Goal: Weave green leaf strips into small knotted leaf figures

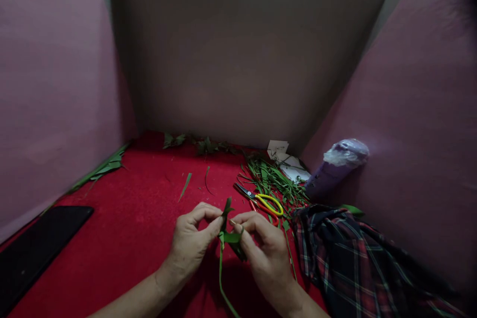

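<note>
Between my two hands is a long green leaf blade [231, 237], folded or looped, with a thin stem [221, 271] trailing down toward me. My left hand [196, 236] pinches its upper part between thumb and fingers. On the other side, my right hand [263, 246] pinches a loop of the leaf near its thumb tip; the exact fold is partly hidden by the fingers. Just beyond my right hand lie scissors [261, 200] with black blades and yellow and red handles, on the red cloth [149, 238].
Cut green leaves and stems [270, 174] heap behind the scissors, near white papers [292, 166]. A purple cylinder topped with clear plastic [331, 174] leans right. Plaid fabric [346, 253] lies front right; a black flat object [46, 243] lies left. Walls [238, 59] enclose the space.
</note>
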Action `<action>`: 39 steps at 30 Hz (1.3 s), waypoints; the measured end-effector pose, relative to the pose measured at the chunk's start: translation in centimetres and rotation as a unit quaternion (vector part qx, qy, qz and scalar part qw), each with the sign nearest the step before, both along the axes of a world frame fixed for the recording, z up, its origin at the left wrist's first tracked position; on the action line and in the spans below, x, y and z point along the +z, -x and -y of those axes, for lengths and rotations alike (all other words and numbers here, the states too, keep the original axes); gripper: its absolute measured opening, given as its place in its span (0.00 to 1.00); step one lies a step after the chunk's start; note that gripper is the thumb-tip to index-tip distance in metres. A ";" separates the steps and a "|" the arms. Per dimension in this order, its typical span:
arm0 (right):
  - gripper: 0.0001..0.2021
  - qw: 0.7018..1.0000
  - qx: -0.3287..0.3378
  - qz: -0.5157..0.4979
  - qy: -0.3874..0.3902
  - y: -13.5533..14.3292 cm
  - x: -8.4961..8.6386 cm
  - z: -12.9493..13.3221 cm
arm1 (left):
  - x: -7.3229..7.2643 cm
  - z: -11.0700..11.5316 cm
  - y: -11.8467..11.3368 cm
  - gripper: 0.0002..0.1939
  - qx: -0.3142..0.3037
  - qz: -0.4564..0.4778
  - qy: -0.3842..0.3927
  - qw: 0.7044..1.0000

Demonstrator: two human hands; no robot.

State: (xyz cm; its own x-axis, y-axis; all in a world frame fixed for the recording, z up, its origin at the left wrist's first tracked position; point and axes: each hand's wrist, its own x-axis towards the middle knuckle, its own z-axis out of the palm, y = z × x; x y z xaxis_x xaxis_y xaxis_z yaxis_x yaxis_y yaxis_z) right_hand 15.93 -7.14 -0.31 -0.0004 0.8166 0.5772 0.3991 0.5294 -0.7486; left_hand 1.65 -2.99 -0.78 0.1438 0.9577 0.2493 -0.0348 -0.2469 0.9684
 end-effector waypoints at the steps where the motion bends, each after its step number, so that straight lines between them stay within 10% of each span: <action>1: 0.08 0.997 0.007 0.055 -0.044 -0.2 -0.2 0.0 | 0.0 0.0 0.0 0.04 -0.002 0.005 0.009 1.000; 5: 0.09 0.985 0.027 0.130 -0.114 -0.2 -0.6 0.1 | 0.0 0.0 0.1 0.04 -0.002 0.007 0.004 1.000; 11: 0.13 0.983 0.005 -0.147 0.114 0.7 -0.1 0.0 | 0.0 0.0 0.2 0.05 0.006 -0.007 -0.048 0.999; 19: 0.08 0.984 -0.003 0.134 -0.119 0.1 -1.6 0.1 | -0.3 -0.1 0.1 0.04 -0.002 -0.001 -0.018 1.000; 30: 0.10 0.990 -0.044 0.122 0.051 -0.4 1.1 -0.7 | -1.1 -0.7 -0.2 0.07 -0.094 0.096 0.242 0.961; 39: 0.12 0.975 -0.092 0.150 0.138 -1.5 -1.3 -2.8 | -2.0 -2.0 -1.6 0.08 -0.064 0.010 0.296 0.953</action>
